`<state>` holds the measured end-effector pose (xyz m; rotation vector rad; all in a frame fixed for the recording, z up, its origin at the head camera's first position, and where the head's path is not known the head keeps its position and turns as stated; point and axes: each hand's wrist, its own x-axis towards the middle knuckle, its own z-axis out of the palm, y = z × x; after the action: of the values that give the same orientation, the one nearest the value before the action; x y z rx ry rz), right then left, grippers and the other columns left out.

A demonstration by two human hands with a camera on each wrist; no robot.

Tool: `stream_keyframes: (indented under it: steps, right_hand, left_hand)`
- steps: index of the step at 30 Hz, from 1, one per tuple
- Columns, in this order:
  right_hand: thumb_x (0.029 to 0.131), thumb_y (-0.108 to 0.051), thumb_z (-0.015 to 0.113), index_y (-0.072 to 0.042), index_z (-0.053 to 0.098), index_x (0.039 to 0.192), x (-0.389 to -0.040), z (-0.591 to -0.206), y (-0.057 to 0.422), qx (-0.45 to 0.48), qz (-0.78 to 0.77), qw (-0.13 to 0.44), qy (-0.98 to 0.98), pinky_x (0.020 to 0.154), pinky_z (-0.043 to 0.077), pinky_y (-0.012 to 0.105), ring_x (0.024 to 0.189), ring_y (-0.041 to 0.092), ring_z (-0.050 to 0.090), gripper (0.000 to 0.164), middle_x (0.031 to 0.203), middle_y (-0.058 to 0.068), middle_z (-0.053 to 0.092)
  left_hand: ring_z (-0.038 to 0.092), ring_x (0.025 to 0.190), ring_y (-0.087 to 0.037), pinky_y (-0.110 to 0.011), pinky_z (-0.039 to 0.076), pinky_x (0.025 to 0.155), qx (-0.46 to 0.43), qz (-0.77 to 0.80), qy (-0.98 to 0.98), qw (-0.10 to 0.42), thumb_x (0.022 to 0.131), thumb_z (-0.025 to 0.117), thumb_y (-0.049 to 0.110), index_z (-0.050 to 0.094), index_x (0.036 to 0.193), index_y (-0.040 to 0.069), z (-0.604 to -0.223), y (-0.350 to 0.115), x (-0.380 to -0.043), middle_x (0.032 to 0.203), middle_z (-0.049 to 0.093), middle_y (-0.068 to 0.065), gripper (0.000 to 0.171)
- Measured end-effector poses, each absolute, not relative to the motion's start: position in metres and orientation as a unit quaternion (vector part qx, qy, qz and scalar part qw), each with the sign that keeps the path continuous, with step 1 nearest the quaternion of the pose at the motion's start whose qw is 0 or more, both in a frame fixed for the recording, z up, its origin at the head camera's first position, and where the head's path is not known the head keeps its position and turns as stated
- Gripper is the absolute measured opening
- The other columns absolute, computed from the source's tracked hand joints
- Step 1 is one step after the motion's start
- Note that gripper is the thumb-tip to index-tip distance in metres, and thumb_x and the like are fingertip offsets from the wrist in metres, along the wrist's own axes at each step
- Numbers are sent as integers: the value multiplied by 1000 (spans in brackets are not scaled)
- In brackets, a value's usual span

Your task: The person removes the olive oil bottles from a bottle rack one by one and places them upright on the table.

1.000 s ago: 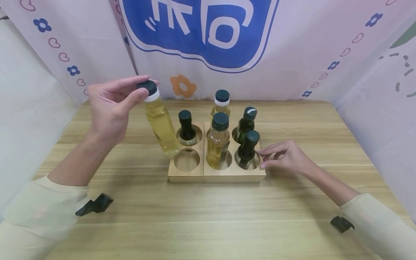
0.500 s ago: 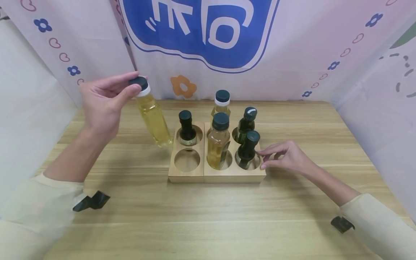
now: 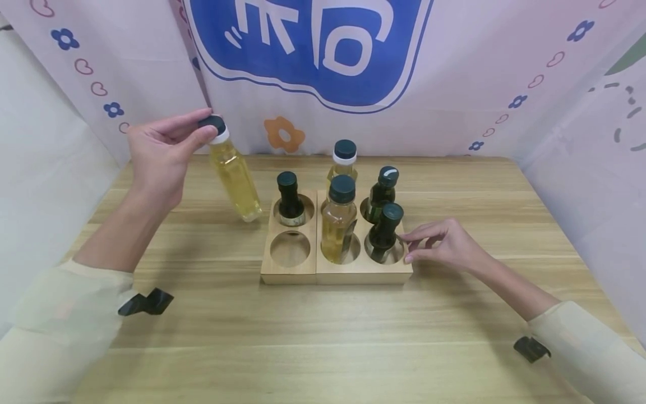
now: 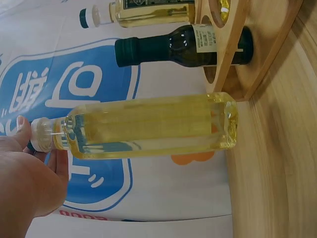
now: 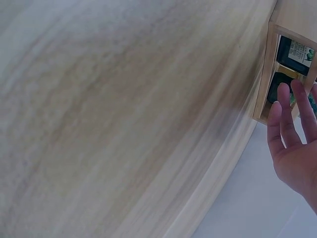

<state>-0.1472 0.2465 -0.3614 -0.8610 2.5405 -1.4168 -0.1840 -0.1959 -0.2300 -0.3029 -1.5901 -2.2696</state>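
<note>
Beside the rack [image 3: 353,278] | my left grip [image 3: 160,151] pinches a tilted bottle [image 3: 235,178] by its cap [image 3: 217,122] | my right grip [image 3: 445,246], fingers [image 5: 303,111] nearly straight, touches the rack.

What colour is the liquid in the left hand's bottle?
Yellow; the liquid shows best in the left wrist view.

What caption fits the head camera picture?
Left hand holds a tilted bottle of yellow liquid; right hand at the wooden rack.

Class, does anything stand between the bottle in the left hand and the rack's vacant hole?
Only the rack's left edge lies between the held bottle and the vacant hole; the dark bottle behind that hole stands aside.
</note>
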Motion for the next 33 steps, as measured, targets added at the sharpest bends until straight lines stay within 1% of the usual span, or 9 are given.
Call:
stream_keyframes:
  steps: [6, 10, 13, 16, 22, 25, 33]
  right_hand:
    - [66, -1, 84, 6, 71, 98, -138, -342, 237, -288, -462, 52, 837, 61, 58, 34, 76, 31, 68, 35, 91, 16, 72]
    - [67, -1, 84, 7, 70, 98, -137, -340, 236, -288, -457, 52, 840, 62, 58, 34, 76, 29, 68, 35, 90, 17, 72]
    - [66, -2, 84, 5, 71, 98, -140, -347, 240, -286, -458, 52, 840, 61, 58, 34, 75, 27, 68, 35, 91, 15, 72]
    - [66, -5, 85, 1, 72, 99, -144, -357, 245, -283, -459, 53, 840, 61, 58, 33, 76, 25, 68, 36, 92, 9, 73]
    - [67, -13, 85, -6, 74, 101, -149, -366, 250, -281, -462, 55, 840, 62, 58, 32, 78, 23, 68, 37, 92, 2, 73]
    - [67, -15, 85, -7, 74, 102, -150, -366, 251, -279, -463, 56, 840, 63, 58, 32, 77, 21, 68, 37, 91, 1, 73]
    - [67, -17, 86, -8, 74, 101, -150, -365, 251, -282, -454, 52, 844, 63, 58, 31, 78, 20, 69, 37, 90, -2, 73]
  left_hand:
    - [70, 88, -20, -26, 52, 90, -62, -815, -552, 166, 61, 86, -4, 70, 99, -8, -234, -201, -195, 92, 72, -14, 42]
    - [70, 87, -19, -25, 52, 89, -36, -823, -544, 161, 60, 86, -5, 69, 101, -7, -236, -205, -202, 92, 72, -13, 44]
    - [70, 87, -18, -24, 52, 89, -18, -824, -544, 157, 59, 86, -4, 70, 102, -6, -238, -208, -207, 94, 71, -13, 46]
    - [70, 89, -18, -23, 51, 89, -2, -823, -546, 158, 59, 87, -3, 70, 102, -4, -240, -211, -211, 95, 71, -13, 47]
    - [70, 89, -16, -19, 51, 89, 29, -821, -545, 166, 57, 88, -1, 71, 102, -2, -244, -218, -222, 90, 73, -9, 48]
    - [70, 89, -15, -19, 51, 89, 40, -820, -544, 172, 56, 89, -1, 71, 102, -1, -246, -221, -228, 90, 73, -8, 49]
    - [69, 92, -14, -18, 51, 88, 66, -817, -545, 175, 56, 89, 1, 71, 105, 1, -254, -233, -241, 96, 72, -8, 52]
